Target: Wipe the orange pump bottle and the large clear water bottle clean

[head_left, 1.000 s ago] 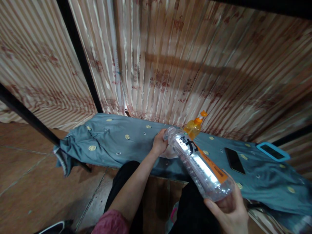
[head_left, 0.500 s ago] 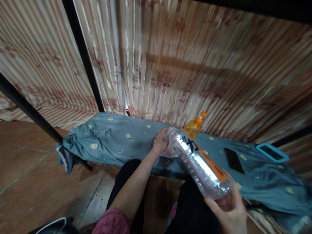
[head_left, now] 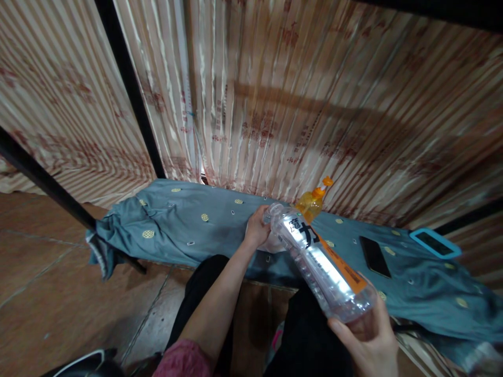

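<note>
A large clear plastic drink bottle (head_left: 320,262) with a silver and orange label lies tilted across the middle, its mouth low to the left and its base toward me. My right hand (head_left: 369,335) is closed round the base. At the mouth end, my left hand (head_left: 256,230) is closed round a clear plastic container (head_left: 274,244), which the large bottle and my fingers mostly hide. The bottle's neck sits right at this container; whether they touch, I cannot tell. Just behind the bottle stands a yellow bottle with an orange nozzle top (head_left: 312,204).
A grey-green patterned cloth (head_left: 212,238) covers the narrow bench. To the right lie a black phone (head_left: 375,256) and a blue-framed device (head_left: 435,244). Dark metal poles (head_left: 131,89) stand at left, and a striped curtain (head_left: 275,104) hangs behind. My knees are below the bench edge.
The view has shifted slightly. Both hands and the tilted bottle keep nearly the same pose.
</note>
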Available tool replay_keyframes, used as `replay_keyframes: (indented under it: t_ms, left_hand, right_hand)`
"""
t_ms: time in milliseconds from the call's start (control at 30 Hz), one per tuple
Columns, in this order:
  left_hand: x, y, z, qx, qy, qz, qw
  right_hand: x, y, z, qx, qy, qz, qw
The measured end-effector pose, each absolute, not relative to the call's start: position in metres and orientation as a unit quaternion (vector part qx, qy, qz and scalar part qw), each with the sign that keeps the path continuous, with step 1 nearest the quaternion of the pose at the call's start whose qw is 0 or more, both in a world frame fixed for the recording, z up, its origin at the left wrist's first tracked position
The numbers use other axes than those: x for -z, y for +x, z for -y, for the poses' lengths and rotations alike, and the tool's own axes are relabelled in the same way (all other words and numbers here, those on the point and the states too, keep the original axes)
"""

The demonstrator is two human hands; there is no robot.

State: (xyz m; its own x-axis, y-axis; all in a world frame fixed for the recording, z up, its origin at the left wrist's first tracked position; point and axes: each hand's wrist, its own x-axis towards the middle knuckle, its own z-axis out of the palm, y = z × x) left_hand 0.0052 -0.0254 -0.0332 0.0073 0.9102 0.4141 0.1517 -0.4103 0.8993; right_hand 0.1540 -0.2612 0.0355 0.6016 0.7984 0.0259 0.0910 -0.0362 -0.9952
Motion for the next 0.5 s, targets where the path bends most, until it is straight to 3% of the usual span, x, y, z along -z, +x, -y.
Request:
replay_keyframes:
  t_ms: [267,500]
  left_hand:
    - [0.0361,0.0039,0.0277,-0.577,0.614,-0.420,0.338]
    - [0.0363,0.0009,0.0294,-0.574,0.618,-0.417,0.337]
  right_hand:
    - [-0.0352,0.1537,0.2625,-0.310,-0.642,0.337,0.615]
    - [-0.0299,0.1548,0.2647,-0.260,-0.657,0.348,0.617]
